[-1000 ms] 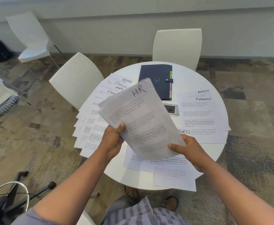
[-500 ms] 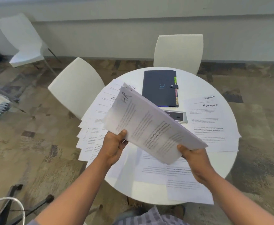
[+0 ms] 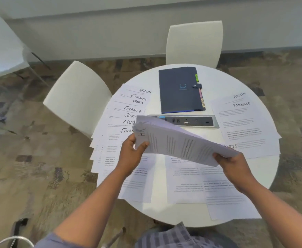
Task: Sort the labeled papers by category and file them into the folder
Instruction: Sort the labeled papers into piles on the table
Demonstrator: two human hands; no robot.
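Observation:
I hold a small stack of papers labeled HR (image 3: 178,143) above the round white table (image 3: 218,81). My left hand (image 3: 131,154) grips its left end, thumb on top. My right hand (image 3: 233,168) grips its right end. The stack lies nearly flat, its long side running left to right. A dark blue folder (image 3: 179,90) with coloured tabs lies shut at the table's far side. Fanned papers labeled ADMIN, FINANCE and SPORTS (image 3: 128,111) cover the left side. An ADMIN and FINANCE pile (image 3: 243,122) lies at the right. More sheets (image 3: 191,183) lie near me.
A grey power and port strip (image 3: 187,121) is set in the table's middle, just beyond the held stack. Two white chairs (image 3: 78,99) (image 3: 194,42) stand at the left and far sides; a third (image 3: 3,45) stands by the wall. A black stand base (image 3: 17,228) sits at the lower left.
Both hands have turned the HR stack from nearly upright down to almost flat and sideways. The view has shifted lower, and the port strip now shows in full.

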